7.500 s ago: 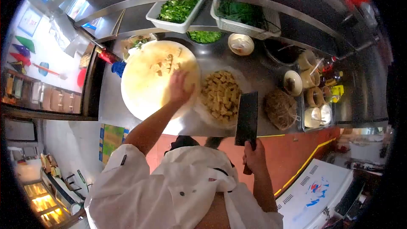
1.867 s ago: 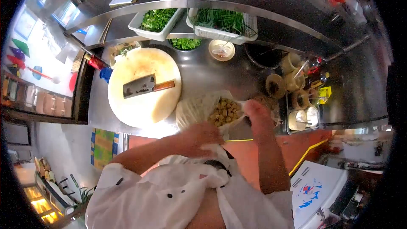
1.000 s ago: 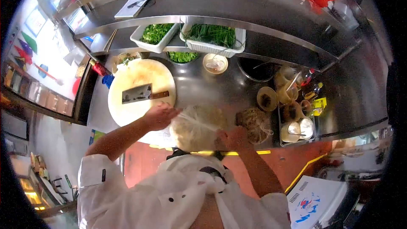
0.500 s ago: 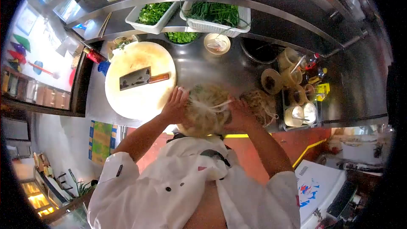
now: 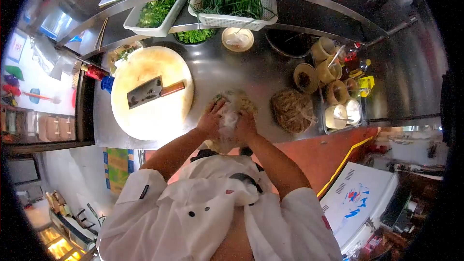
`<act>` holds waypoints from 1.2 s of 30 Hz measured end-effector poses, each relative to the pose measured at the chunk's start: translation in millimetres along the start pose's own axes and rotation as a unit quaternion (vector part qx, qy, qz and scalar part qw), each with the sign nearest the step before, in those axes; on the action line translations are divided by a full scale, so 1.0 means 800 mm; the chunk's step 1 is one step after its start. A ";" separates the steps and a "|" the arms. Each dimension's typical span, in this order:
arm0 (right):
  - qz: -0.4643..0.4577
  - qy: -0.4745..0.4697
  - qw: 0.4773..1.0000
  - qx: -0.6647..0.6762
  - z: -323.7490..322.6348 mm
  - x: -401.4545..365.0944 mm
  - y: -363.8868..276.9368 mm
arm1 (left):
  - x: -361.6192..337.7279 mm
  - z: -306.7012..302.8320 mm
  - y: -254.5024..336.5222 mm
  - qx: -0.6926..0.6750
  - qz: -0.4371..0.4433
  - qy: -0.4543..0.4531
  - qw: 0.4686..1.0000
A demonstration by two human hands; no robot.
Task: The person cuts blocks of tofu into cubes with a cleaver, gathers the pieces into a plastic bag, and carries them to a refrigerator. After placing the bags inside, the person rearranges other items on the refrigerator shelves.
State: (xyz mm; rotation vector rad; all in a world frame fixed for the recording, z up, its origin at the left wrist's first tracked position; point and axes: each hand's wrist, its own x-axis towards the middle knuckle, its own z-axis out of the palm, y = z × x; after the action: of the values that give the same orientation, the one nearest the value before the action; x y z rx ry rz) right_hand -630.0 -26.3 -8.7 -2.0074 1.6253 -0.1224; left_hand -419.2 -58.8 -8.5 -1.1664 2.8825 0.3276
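Observation:
A clear plastic bag (image 5: 235, 99) of pale food sits at the counter's front edge, its whitish gathered plastic showing between my hands. My left hand (image 5: 210, 121) lies on the left of the bag, fingers bent over its top. On the right side, my right hand (image 5: 246, 124) grips it, with the fingertips partly hidden by plastic. What the food inside is, I cannot make out. A second plastic bag (image 5: 292, 110), filled with brownish food, rests to the right, apart from my hands.
At left, a cleaver (image 5: 145, 93) lies on a round chopping board (image 5: 169, 63). White baskets of greens (image 5: 232, 19) stand on the shelf ahead. A bowl (image 5: 238, 39) is behind the bag. Seasoning tubs (image 5: 330, 70) and a tray (image 5: 333, 129) occupy the right.
Both hands have come closer together over the bag; the left moved from its side onto its top. The right hand has drawn away from the brownish bag. The camera view has shifted slightly.

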 end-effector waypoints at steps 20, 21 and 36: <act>-0.008 0.021 0.997 -0.072 -0.114 -0.116 0.150 | -0.108 -0.115 -0.050 -0.056 -0.170 -0.011 0.984; 0.020 0.018 0.996 -0.081 -0.113 -0.118 0.146 | -0.103 -0.120 -0.051 -0.048 -0.171 0.003 0.984; -0.077 0.140 0.949 0.272 -0.132 -0.086 -0.006 | 0.024 -0.099 0.085 -0.716 -0.171 0.033 0.676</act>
State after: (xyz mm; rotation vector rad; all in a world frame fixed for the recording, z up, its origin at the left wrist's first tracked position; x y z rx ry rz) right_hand -686.0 0.9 100.9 -1.7238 1.3880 -0.8523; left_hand -474.6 -40.4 79.6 -1.6102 1.8627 2.7582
